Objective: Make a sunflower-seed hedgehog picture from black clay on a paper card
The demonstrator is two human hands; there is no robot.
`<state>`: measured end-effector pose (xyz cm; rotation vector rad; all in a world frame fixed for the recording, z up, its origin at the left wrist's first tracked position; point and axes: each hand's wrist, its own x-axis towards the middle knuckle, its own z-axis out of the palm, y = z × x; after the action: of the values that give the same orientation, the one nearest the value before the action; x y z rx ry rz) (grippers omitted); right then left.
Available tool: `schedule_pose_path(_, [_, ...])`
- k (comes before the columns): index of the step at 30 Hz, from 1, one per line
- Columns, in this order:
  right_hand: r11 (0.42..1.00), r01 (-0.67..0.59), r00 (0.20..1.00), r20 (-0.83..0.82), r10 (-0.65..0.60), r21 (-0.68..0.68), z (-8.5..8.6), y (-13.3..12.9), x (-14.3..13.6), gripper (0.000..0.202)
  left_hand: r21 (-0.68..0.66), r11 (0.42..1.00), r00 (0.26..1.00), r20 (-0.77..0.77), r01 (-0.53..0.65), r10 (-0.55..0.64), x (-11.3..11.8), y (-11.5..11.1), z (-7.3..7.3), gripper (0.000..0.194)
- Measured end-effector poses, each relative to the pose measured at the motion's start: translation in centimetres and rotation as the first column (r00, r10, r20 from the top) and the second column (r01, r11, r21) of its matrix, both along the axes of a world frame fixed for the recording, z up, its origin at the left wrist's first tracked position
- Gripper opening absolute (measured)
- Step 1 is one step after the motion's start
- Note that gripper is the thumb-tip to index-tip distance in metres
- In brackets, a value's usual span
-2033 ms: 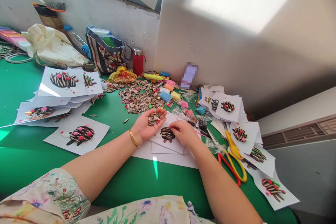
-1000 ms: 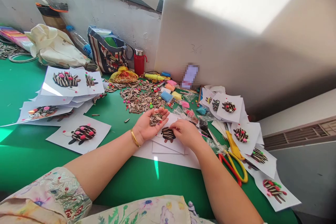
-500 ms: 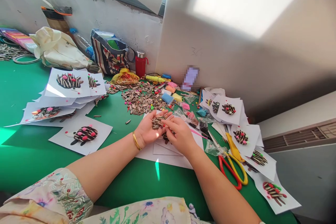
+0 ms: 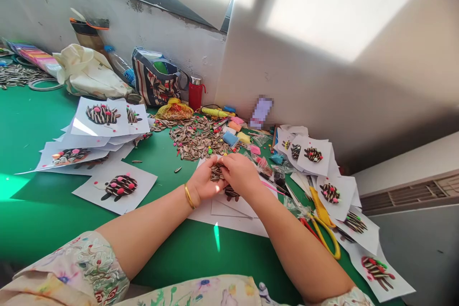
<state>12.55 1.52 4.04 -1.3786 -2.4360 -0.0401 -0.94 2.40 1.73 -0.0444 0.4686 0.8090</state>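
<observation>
Striped sunflower seeds (image 4: 216,172) lie in the cupped palm of my left hand (image 4: 204,180), which wears a gold bangle. My right hand (image 4: 239,174) rests over that palm, its fingers bent and touching the seeds; whether it pinches one is hidden. Beneath both hands are white paper sheets (image 4: 229,208), and part of a dark seed figure (image 4: 231,193) shows on the top one. Beyond my hands spreads a loose pile of seeds (image 4: 191,136) with small coloured balls among them.
Finished seed hedgehogs on paper (image 4: 120,186) lie left, with more cards (image 4: 333,191) at right. Yellow-handled scissors (image 4: 326,236) lie near my right forearm. Clay packets (image 4: 230,138), a red bottle (image 4: 195,93), a striped bag (image 4: 154,79) and a phone (image 4: 261,112) stand farther back.
My right hand has moved left and closer over my left palm, covering more of the seeds. The view has shifted slightly, and my right forearm now covers part of the red scissor handle.
</observation>
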Motion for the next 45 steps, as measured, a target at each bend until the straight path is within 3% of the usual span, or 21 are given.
schedule_pose_path(3, [1.000,0.005,1.000,0.007,-0.005,0.002,0.3,0.2,-0.2,0.017,-0.005,1.000,1.000,0.012,0.010,-0.009,0.0,0.0,0.2,0.021])
schedule_pose_path(7, [0.999,-0.004,0.981,-0.194,-0.004,-0.042,0.8,-0.1,0.7,0.026,0.019,1.000,1.000,-0.018,-0.006,0.007,-0.1,0.0,0.1,0.024])
schedule_pose_path(10, [0.985,0.011,0.912,-0.401,-0.082,-0.175,0.8,-0.5,2.4,0.024,0.052,0.998,1.000,0.003,-0.030,0.030,-0.2,0.1,-0.2,0.027])
schedule_pose_path(13, [0.961,0.067,0.855,-0.481,-0.193,-0.267,-0.3,-0.8,4.6,0.012,0.082,0.994,0.997,0.037,-0.076,0.074,-0.4,0.3,-0.5,0.027])
schedule_pose_path(18, [0.907,0.098,0.816,-0.488,-0.309,-0.410,-3.3,-1.4,6.7,0.011,0.087,0.989,0.992,-0.033,-0.121,0.124,-0.4,0.6,-0.7,0.024])
schedule_pose_path(21, [0.896,0.084,0.832,-0.464,-0.303,-0.435,-4.0,-1.6,6.6,0.014,0.084,0.988,0.989,-0.066,-0.127,0.133,-0.3,0.6,-0.7,0.024])
schedule_pose_path(31, [0.926,0.077,0.878,-0.416,-0.238,-0.369,-3.2,-2.5,6.0,0.018,0.076,0.989,0.989,-0.064,-0.127,0.132,-0.3,0.8,-1.0,0.027])
schedule_pose_path(37, [0.898,0.054,0.865,-0.428,-0.260,-0.436,-3.2,-2.6,5.6,0.021,0.084,0.988,0.988,-0.074,-0.129,0.136,-0.2,0.8,-0.9,0.028])
schedule_pose_path(45, [0.915,0.070,0.914,-0.341,-0.219,-0.398,-3.5,-2.4,5.4,0.021,0.076,0.990,0.989,-0.073,-0.121,0.127,-0.3,0.8,-0.9,0.028])
